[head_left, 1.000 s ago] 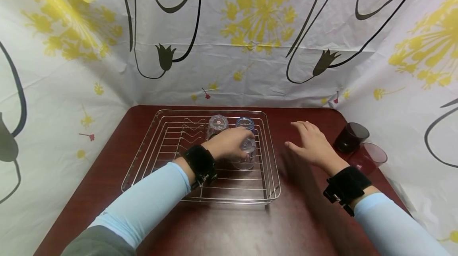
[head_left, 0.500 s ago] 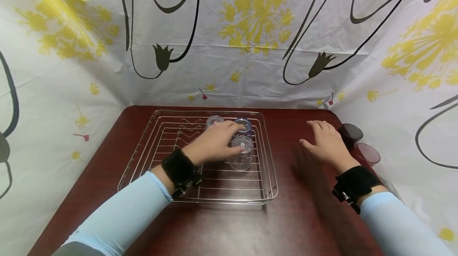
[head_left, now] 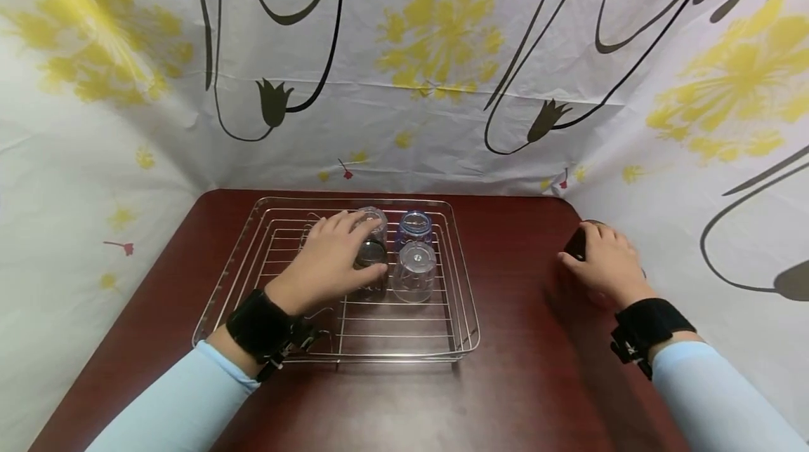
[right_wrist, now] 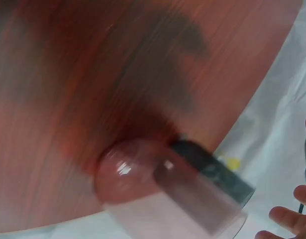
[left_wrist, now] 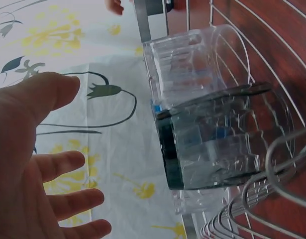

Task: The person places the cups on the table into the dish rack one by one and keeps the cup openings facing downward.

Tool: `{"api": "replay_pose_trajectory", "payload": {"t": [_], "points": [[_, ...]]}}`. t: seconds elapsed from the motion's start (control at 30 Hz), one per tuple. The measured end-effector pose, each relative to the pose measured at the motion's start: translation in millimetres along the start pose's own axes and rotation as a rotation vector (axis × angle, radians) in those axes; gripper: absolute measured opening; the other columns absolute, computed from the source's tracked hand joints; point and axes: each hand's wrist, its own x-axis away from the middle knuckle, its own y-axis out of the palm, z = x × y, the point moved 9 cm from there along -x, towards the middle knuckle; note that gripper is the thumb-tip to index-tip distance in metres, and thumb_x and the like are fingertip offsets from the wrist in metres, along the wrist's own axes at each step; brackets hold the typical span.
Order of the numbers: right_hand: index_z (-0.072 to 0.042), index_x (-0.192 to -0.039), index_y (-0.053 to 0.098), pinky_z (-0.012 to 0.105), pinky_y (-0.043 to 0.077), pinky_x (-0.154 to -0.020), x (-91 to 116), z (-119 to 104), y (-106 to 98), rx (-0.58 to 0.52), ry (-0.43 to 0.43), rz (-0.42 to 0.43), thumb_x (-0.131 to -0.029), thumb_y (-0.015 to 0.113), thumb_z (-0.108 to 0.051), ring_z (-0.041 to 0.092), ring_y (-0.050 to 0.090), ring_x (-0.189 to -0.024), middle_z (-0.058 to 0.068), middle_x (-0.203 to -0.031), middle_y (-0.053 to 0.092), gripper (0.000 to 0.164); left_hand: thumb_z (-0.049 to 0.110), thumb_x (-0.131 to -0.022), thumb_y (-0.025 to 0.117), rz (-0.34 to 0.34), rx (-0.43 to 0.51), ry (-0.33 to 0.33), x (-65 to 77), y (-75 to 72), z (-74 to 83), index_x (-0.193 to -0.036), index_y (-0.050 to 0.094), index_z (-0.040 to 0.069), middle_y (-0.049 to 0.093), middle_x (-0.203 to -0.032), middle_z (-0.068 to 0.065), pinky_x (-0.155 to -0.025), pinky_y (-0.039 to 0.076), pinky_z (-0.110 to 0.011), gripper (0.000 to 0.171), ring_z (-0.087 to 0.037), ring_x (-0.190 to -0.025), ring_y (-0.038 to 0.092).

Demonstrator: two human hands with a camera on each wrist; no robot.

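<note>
My left hand [head_left: 322,262] hovers over the wire rack [head_left: 404,355], fingers extended. Beside its thumb stands an upside-down smoky grey glass [left_wrist: 217,144], apart from the fingers in the left wrist view. Also upturned on the rack are a clear glass [head_left: 415,276], a blue-tinted glass [head_left: 414,227] and another clear glass [head_left: 374,215] behind the grey one. At the table's right edge, my right hand [head_left: 609,266] is above a dark glass [head_left: 574,244], mostly covering it. Its fingers are spread and apart from the glasses in the right wrist view, where a pink glass [right_wrist: 138,179] appears.
The rack stands on a dark red table [head_left: 505,311], with wavy wire dividers on its left side. Patterned white cloth [head_left: 436,136] hangs around the back and sides, close to the glasses on the right.
My left hand has drawn left from the clear glass, uncovering the grey glass. My right hand has moved right, over the dark glass. The head view has turned slightly right.
</note>
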Motion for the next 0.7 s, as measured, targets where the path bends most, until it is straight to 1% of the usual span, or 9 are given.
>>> {"api": "replay_pose_trajectory", "payload": {"t": [0.1,0.27,0.37,0.5,0.6,0.7], "points": [[0.006,-0.152,0.028,0.076,0.022,-0.102,-3.5,-0.3,4.9,0.002,0.008,-0.023,-0.094,0.055,-0.062,0.064,0.023,-0.131,0.042,-0.145,0.029,0.093,0.061,-0.09,0.063,0.01,0.0,-0.028,8.8,-4.0,-9.3,-0.156,0.038,0.024,0.036,-0.159,-0.013,-0.117,0.021,-0.065,0.079,-0.04,-0.147,0.031],[0.011,-0.152,0.023,0.078,0.024,-0.096,-5.3,9.4,11.3,0.025,0.037,-0.051,-0.094,0.05,-0.067,0.066,0.022,-0.129,0.045,-0.144,0.026,0.101,0.064,-0.089,0.061,-0.004,0.007,-0.05,13.9,-8.8,-16.3,-0.156,0.037,0.023,0.033,-0.161,-0.012,-0.118,0.018,-0.064,0.082,-0.039,-0.148,0.028],[0.014,-0.15,0.021,0.079,0.027,-0.09,-3.3,22.5,16.0,0.026,0.081,-0.075,-0.093,0.049,-0.07,0.067,0.023,-0.125,0.047,-0.141,0.025,0.105,0.065,-0.089,0.06,-0.023,-0.003,-0.058,13.0,-9.6,-18.6,-0.157,0.036,0.025,0.032,-0.162,-0.011,-0.119,0.017,-0.064,0.082,-0.038,-0.149,0.027],[0.017,-0.149,0.017,0.079,0.031,-0.082,6.3,42.7,20.9,0.022,0.145,-0.134,-0.089,0.046,-0.076,0.069,0.023,-0.119,0.051,-0.137,0.022,0.114,0.067,-0.089,0.059,-0.051,-0.025,-0.069,8.6,-8.5,-20.7,-0.157,0.035,0.026,0.032,-0.162,-0.011,-0.119,0.018,-0.063,0.082,-0.036,-0.149,0.028],[0.019,-0.148,0.015,0.077,0.033,-0.077,14.4,55.7,22.4,0.025,0.176,-0.173,-0.088,0.047,-0.077,0.07,0.024,-0.115,0.053,-0.133,0.021,0.118,0.068,-0.09,0.058,-0.061,-0.033,-0.068,4.1,-7.9,-20.3,-0.157,0.034,0.026,0.032,-0.162,-0.01,-0.119,0.019,-0.062,0.083,-0.036,-0.149,0.028],[0.02,-0.145,0.017,0.075,0.035,-0.072,19.7,63.6,23.4,0.031,0.192,-0.195,-0.088,0.05,-0.076,0.069,0.027,-0.108,0.053,-0.127,0.024,0.117,0.067,-0.09,0.058,-0.058,-0.023,-0.06,0.2,-9.3,-19.7,-0.157,0.034,0.026,0.032,-0.162,-0.01,-0.119,0.018,-0.063,0.082,-0.036,-0.149,0.028]]}}
